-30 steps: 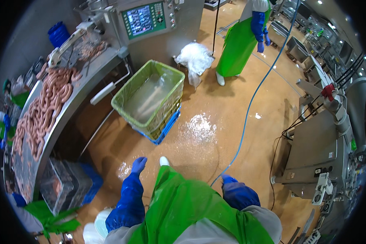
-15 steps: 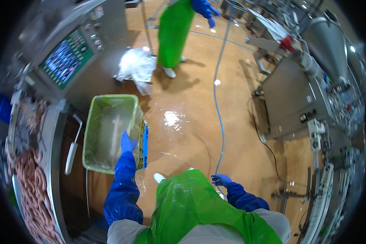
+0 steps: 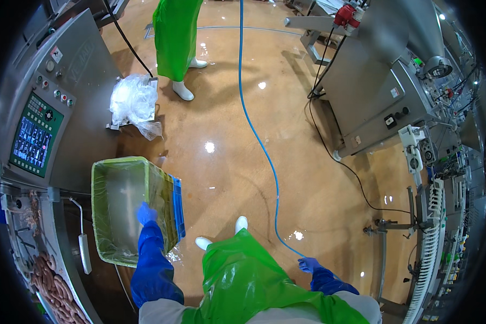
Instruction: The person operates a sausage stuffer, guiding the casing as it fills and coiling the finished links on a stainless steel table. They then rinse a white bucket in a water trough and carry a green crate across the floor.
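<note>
My left hand (image 3: 147,214), in a blue glove and blue sleeve, is at the right rim of a green crate (image 3: 95,189). Its fingers look curled over that rim. A clear plastic liner (image 3: 125,210) covers the crate's inside and hangs over its edges. Underneath, a blue crate (image 3: 179,208) shows at the right side. My right hand (image 3: 309,264), gloved in blue, hangs low by my green apron, its fingers loosely apart. A blue hose (image 3: 270,167) runs down to where that hand is and disappears behind it; contact between them cannot be made out.
Left stand a steel machine with a control panel (image 3: 35,135) and a tray of sausages (image 3: 56,289). Beyond the crate lies bundled clear plastic (image 3: 132,100). A person in a green apron (image 3: 175,40) stands ahead. Steel machinery (image 3: 378,108) and a black cable (image 3: 351,170) are to the right.
The view has shifted, and my feet are placed differently. My left hand's fingers were stretched out and now look curled. My right hand sits lower and further right.
</note>
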Available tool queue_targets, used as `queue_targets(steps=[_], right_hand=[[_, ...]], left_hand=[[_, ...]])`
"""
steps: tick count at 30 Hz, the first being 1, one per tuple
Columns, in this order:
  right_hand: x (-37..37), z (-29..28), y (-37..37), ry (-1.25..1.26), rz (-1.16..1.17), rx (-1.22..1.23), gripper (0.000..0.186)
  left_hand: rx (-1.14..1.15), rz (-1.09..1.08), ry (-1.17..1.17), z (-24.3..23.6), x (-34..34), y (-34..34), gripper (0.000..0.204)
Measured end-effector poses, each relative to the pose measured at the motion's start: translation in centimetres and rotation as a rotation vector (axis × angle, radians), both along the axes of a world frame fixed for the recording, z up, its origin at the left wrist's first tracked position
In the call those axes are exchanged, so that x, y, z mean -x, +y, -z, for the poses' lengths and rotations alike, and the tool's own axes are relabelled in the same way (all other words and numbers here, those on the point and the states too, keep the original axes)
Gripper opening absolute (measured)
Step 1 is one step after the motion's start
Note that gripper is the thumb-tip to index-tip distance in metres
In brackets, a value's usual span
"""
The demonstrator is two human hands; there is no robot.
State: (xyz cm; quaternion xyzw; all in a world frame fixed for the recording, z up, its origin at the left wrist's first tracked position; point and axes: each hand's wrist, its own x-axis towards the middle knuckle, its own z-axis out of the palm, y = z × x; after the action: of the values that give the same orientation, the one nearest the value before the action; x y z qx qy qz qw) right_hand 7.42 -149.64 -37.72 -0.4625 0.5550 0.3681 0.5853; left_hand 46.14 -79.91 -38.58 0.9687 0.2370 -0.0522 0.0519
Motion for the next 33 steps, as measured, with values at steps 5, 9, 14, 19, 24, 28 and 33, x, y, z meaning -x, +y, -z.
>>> queue_targets(steps=[5,9,14,19,24,28,33], right_hand=[[-9.3,-1.1,1.8,-0.201,-0.078,0.211,0.021],[-17.6,-3.1,5.2,-0.39,-0.219,0.218,0.029],[-25.8,-6.9,17.7,-0.5,-0.649,-0.016,0.045],[-23.8,-3.8,31.8,-0.413,-0.875,-0.336,0.056],[-19.5,-0.2,32.3,-0.628,-0.668,0.236,0.06],[-20.9,-1.6,30.6,-0.492,-0.929,0.719,0.068],[-24.2,-2.0,26.1,-0.476,-0.904,0.881,0.07]], left_hand=[[0.051,0.138,0.13,-1.6,2.8,-6.0,0.026],[0.169,0.229,0.182,-4.8,4.0,-11.8,0.031],[0.413,0.341,0.178,-5.7,5.4,-18.7,0.025],[0.817,0.67,0.271,-8.9,6.3,-23.1,0.051],[0.682,1.007,0.479,-15.7,9.3,-11.9,0.061],[0.074,1.202,0.255,-10.8,15.9,-2.0,0.057],[0.137,1.281,0.411,-4.9,13.1,-4.2,0.047]])
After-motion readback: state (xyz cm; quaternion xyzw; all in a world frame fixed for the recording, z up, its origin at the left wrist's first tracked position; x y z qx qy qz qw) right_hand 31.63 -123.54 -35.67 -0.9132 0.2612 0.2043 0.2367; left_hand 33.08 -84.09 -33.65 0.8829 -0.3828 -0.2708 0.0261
